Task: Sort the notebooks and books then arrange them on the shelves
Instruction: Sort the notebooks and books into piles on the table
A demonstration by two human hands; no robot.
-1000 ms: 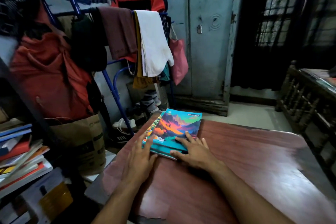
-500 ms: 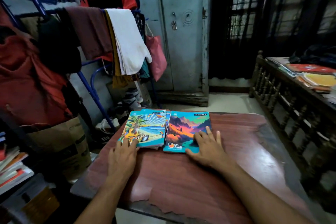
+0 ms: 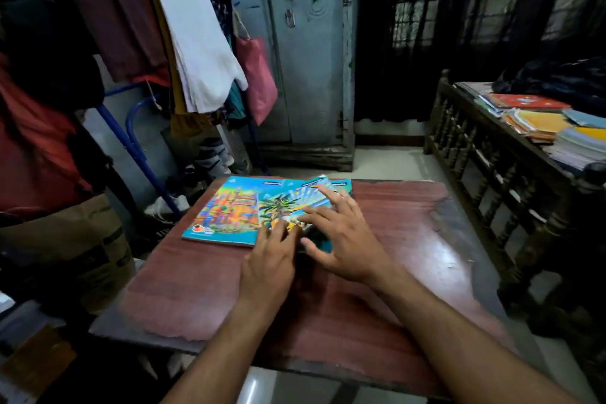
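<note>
Colourful notebooks lie fanned out at the far left of the reddish wooden table. A notebook with a bright building cover lies flat on the left. Overlapping its right side is a palm-tree notebook, and under that the edge of a third notebook shows. My left hand touches the palm-tree notebook's near edge with straight fingers. Spread flat, my right hand presses on the palm-tree notebook and hides most of the one beneath.
A clothes rack hung with garments stands left of the table, a brown paper bag under it. A wooden railed bench at the right carries stacks of books. A grey metal cupboard stands behind.
The stack has been spread sideways: a building-cover notebook now lies bare at the left, and the palm-tree notebook has slid right. Both hands have moved closer together on it.
</note>
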